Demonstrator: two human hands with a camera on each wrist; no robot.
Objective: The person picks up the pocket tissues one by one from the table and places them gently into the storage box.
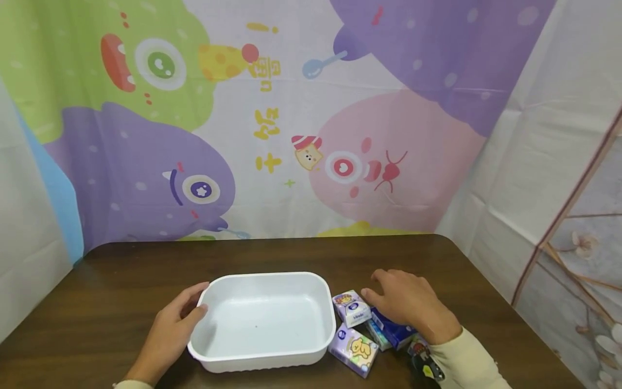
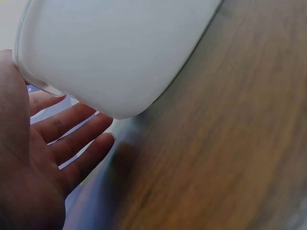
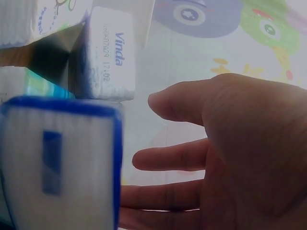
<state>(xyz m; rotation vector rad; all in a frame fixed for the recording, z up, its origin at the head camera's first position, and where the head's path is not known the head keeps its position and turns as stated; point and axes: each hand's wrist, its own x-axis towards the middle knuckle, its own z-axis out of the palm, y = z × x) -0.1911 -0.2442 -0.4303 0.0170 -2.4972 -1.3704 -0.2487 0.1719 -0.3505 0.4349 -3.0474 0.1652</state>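
A white plastic basin (image 1: 262, 354) stands on the table with nothing in it. My left hand (image 1: 170, 324) is at its left side, thumb and index fingertip right at the rim; in the left wrist view, the other fingers stretch out loosely, spread beside the wall. My right hand (image 1: 405, 302) hovers over small tissue packs right of the basin, fingers extended and holding nothing. Among them are a white-and-purple Vinda pack (image 1: 352, 309), a purple pack with a yellow puppy (image 1: 353, 350), a dark blue pack (image 1: 394, 330) and a teal pack (image 1: 378, 335).
A dark patterned item (image 1: 425, 363) lies by my right sleeve (image 1: 468, 359), partly covered by it. Behind the brown wooden table (image 1: 146, 265) hangs a cartoon-printed cloth (image 1: 272, 205). Another cloth (image 1: 515, 194) hangs along the right side.
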